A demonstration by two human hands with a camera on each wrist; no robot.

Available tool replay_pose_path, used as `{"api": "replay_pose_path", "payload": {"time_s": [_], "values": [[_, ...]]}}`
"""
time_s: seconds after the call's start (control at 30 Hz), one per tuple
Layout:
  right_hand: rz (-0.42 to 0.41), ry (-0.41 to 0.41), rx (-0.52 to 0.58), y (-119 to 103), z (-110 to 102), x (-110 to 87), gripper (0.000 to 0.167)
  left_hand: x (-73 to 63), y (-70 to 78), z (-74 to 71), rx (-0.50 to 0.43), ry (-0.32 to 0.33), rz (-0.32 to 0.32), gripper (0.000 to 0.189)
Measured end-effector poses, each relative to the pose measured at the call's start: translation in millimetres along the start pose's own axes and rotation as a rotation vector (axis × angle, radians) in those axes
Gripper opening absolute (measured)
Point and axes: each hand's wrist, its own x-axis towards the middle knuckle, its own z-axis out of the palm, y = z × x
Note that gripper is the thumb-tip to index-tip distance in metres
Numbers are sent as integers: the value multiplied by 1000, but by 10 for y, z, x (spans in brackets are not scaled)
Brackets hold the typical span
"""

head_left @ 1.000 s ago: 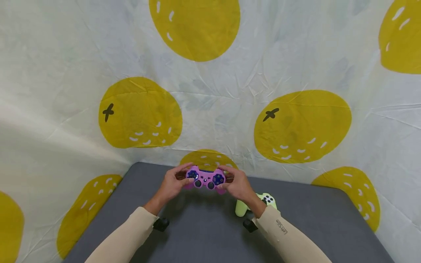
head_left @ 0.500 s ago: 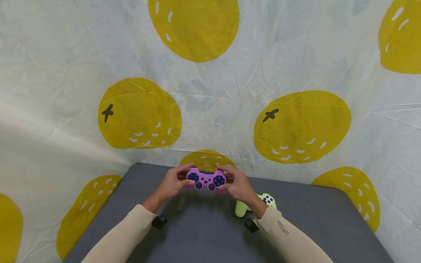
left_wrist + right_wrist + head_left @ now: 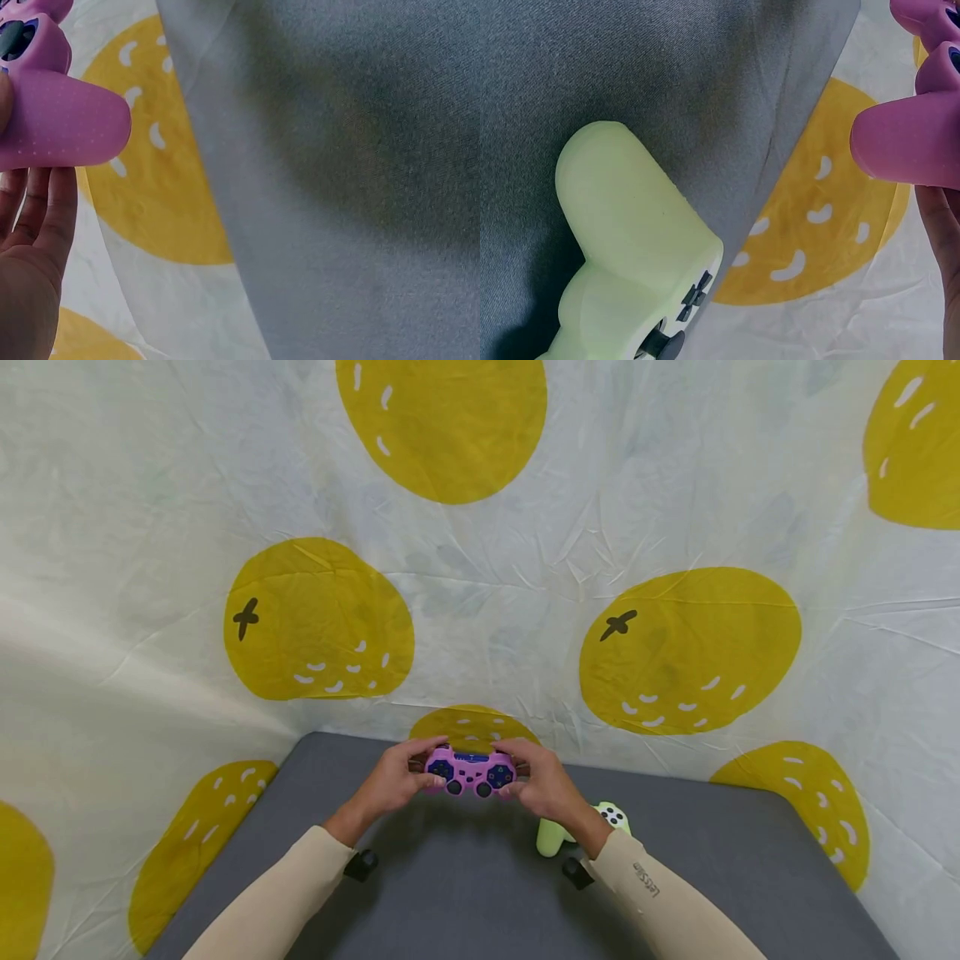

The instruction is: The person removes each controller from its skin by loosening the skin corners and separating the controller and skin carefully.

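Observation:
Held up above the far part of the table is a pink game controller [image 3: 470, 770] with dark blue button areas and two dark thumbsticks. My left hand [image 3: 395, 779] grips its left end, thumb on the front and index finger along the top edge. The other end is gripped the same way by my right hand [image 3: 542, 779]. Each wrist view shows one pink handle close up, with the left hand's fingers [image 3: 57, 214] behind it on the left. A pale green controller [image 3: 634, 217] lies on the table under my right wrist, which partly hides it in the head view.
The dark grey table [image 3: 465, 893] ends at a white cloth backdrop [image 3: 495, 635] printed with big yellow fruit. A black wrist camera [image 3: 362, 865] sits at my left cuff, another black camera [image 3: 577, 873] at my right.
The pink controller has dipped slightly and tilted, so its top edge shows more. Both hands keep their grip on it. The pale green controller stays where it was.

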Motion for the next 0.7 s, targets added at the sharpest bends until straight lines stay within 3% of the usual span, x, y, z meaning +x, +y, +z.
{"api": "replay_pose_path", "payload": {"time_s": [0.37,0.7], "values": [[-42,-26,-76,-16,-28,-8,65,3,-2,-23,58,-25,81,66],[-99,-5,-255,-36,-5,-58,65,-29,47,-35,170,-50,142,69]]}}
